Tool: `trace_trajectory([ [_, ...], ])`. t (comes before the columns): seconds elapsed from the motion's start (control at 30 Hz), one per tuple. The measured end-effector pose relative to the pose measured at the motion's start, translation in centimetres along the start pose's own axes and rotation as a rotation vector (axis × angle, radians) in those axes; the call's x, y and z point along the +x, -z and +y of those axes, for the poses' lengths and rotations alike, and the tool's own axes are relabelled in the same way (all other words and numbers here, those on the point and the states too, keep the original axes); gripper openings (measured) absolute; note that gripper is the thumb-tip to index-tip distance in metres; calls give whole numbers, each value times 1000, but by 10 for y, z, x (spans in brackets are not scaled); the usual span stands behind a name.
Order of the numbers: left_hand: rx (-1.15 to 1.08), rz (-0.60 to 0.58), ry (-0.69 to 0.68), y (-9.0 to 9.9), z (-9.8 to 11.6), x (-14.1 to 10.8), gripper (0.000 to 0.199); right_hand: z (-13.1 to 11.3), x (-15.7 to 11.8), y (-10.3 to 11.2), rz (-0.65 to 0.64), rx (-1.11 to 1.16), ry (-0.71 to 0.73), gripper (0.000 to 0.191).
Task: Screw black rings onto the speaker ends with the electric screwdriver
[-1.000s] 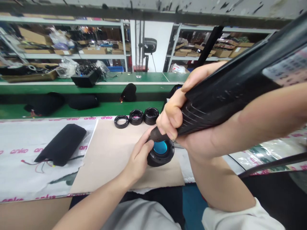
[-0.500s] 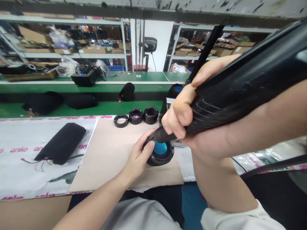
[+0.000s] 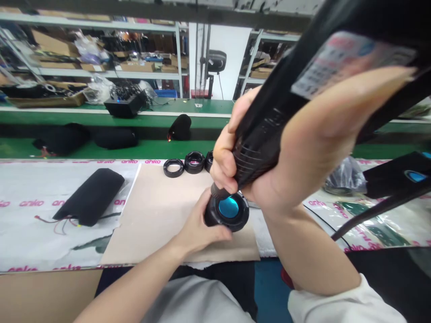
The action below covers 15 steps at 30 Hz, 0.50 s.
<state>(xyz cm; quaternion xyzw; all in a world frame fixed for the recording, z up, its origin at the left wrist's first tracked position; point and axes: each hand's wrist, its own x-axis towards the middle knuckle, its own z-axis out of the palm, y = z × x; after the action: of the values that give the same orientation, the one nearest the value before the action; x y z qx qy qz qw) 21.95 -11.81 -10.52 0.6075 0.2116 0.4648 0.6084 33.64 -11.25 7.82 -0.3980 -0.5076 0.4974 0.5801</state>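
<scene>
Here we have the round black end cap (image 3: 215, 220) with a blue centre, above the cardboard sheet (image 3: 151, 224). Our left hand (image 3: 198, 222) clasps it; our right hand (image 3: 269, 193) clamps the ribbed black cylinder (image 3: 259, 139), whose tapered tip touches the cap.

The only view comes from a camera worn on the person's head, looking forward and down over the front of their white shirt (image 3: 195, 300). It sits close to the work: the left hand (image 3: 198, 224) and the round black speaker housing (image 3: 227, 220) lie just below centre, and the right hand (image 3: 225, 157) is nearer still. The black tool (image 3: 266, 130) fills the upper right, seemingly almost at the lens, and hides that part of the scene. The wide frame also reaches a green workbench (image 3: 182, 107) and steel shelving (image 3: 101, 72) farther ahead.
</scene>
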Motion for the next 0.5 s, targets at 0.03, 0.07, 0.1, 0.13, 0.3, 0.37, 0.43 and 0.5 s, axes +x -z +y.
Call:
trace_trajectory([
  [0.03, -8, -14, 0, -1, 0, 1, 101, 3, 1, -1, 3, 10, 24, 61],
  [0.07, 0, -18, 8, -2, 0, 1, 109, 4, 1, -2, -13, 19, 59, 61],
  [0.1, 20, -15, 24, -3, 0, 2, 111, 5, 2, -2, -39, 33, 94, 62],
  [0.13, 39, -9, 40, -4, 0, 2, 108, 5, 2, -2, -71, 56, 122, 63],
  [0.3, -22, 17, 9, -11, 4, 2, 94, 7, 4, 1, -106, 151, 113, 60],
  [0.37, -51, -15, -18, -12, 5, 5, 93, 12, 6, 5, -143, 168, 100, 53],
  [0.43, -58, -46, -24, -11, 3, 7, 97, 18, 9, 8, -210, 180, 131, 44],
  [0.5, -55, -37, -4, -9, -6, 8, 107, 20, 10, 11, -265, 172, 186, 46],
])
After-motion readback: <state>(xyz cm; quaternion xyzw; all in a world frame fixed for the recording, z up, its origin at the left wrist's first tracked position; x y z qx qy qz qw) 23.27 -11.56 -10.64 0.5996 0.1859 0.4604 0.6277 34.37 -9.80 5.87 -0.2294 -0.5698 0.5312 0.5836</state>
